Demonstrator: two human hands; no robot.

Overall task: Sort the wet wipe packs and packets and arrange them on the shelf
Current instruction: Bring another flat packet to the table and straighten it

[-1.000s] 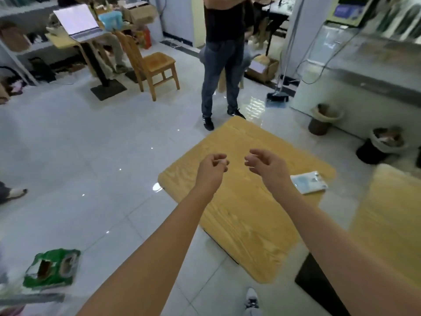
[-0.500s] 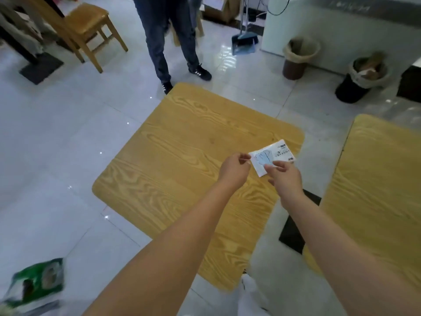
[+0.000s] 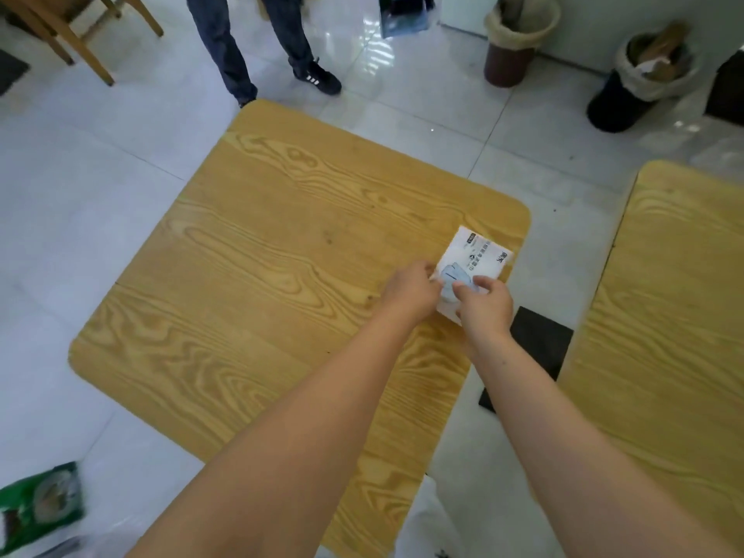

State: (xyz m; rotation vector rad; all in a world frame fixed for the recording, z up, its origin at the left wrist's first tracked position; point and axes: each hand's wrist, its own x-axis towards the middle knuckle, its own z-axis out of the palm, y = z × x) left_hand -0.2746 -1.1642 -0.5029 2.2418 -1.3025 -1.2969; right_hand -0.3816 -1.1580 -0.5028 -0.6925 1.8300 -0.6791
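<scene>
Head view: we are gripping the wet wipe packet (image 3: 477, 263) at the right edge of the tabletop (image 3: 282, 255). Our left hand (image 3: 410, 294) is pinching its left side and our right hand (image 3: 485, 310) is curling its fingers over its near end. We are best lifting it level, both pinches firm.

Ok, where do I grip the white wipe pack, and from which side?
Its short near end, from the near side: the wet wipe pack lies flat and thin by the right edge of the table; left hand and right hand pinch it there.
</scene>
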